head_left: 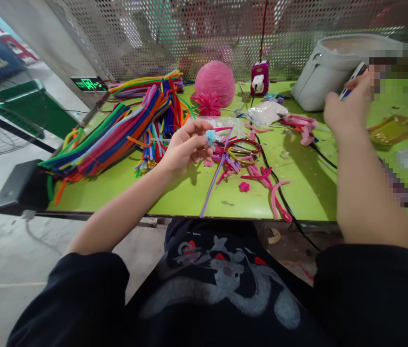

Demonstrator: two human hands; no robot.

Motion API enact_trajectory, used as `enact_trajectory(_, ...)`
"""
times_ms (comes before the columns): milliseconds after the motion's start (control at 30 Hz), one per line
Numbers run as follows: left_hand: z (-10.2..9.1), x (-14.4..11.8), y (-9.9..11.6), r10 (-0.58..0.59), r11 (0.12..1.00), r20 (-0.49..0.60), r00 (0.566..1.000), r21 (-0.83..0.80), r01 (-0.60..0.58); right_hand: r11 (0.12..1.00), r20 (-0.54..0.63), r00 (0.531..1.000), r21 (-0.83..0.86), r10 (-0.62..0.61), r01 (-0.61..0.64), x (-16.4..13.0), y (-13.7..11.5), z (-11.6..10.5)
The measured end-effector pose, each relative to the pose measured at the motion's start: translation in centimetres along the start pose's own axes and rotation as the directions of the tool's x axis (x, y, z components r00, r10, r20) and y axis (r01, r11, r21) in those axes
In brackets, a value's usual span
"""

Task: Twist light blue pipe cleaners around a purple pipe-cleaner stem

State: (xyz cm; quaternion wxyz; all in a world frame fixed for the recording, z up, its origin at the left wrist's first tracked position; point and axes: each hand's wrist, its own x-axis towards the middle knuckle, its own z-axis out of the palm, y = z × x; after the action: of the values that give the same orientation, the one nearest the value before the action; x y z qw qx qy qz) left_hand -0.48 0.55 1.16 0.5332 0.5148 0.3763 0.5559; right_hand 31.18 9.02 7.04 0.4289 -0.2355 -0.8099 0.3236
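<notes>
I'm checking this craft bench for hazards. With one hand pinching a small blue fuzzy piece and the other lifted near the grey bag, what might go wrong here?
1. The left hand pinches the small blue piece by the fingertips only; it might slip into the pink scraps below.
2. The black cable runs through the clutter and over the table edge; a forearm could snag it.
3. The right hand holds a partly hidden tool near the grey bag; it may bump it.

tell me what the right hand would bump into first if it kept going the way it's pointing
Probably the grey bag. The right hand, closed on a small white and blue object, points up and away across the green table, and the bag stands just beyond it, though depth is unclear.
</notes>
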Motion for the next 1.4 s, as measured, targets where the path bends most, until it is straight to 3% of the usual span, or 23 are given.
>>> enact_trajectory(100,0.1,0.0,0.6,0.015,0.997,0.078,0.997,-0.075,-0.009,1.0,0.024,0.999,-0.004,0.021,-0.021,-0.2,-1.5,4.6)
enact_trajectory(200,0.2,-0.1,0.9,0.037,0.993,0.13,0.991,-0.119,-0.021,0.997,0.121,0.991,0.048,0.059,-0.065,-0.8,-2.3,8.6)
enact_trajectory(333,0.5,-0.3,1.0,0.062,0.991,0.159,0.985,-0.127,-0.042,0.98,0.164,0.984,0.171,0.074,-0.103,-1.3,-3.0,10.7)
enact_trajectory(567,1.1,-0.8,0.9,-0.015,0.987,0.202,0.979,-0.153,0.047,0.97,0.082,0.991,0.214,0.103,-0.119,-1.7,-3.7,11.1)
enact_trajectory(767,1.1,-0.4,0.3,0.073,0.996,0.056,0.996,-0.054,-0.07,0.943,0.104,0.983,0.281,0.154,-0.178,-2.0,-3.8,11.6)
enact_trajectory(1000,1.3,-0.7,-1.1,0.14,0.99,0.038,0.989,0.005,-0.141,0.914,0.14,0.98,0.362,0.139,-0.182,-2.3,-3.7,12.1)
enact_trajectory(1100,1.0,-1.0,-1.3,0.156,0.987,0.104,0.982,0.005,-0.158,0.953,0.057,0.994,0.285,0.093,-0.106,-2.4,-3.8,12.0)
enact_trajectory(1233,0.6,-1.4,-0.6,0.128,0.977,0.224,0.966,0.136,-0.161,0.999,-0.02,0.999,0.035,-0.03,0.03,-2.3,-4.1,11.1)
enact_trajectory(1400,1.1,-1.7,0.6,0.191,0.915,0.157,0.969,0.33,-0.234,0.945,0.045,0.965,-0.197,-0.257,0.261,-2.4,-4.5,10.3)
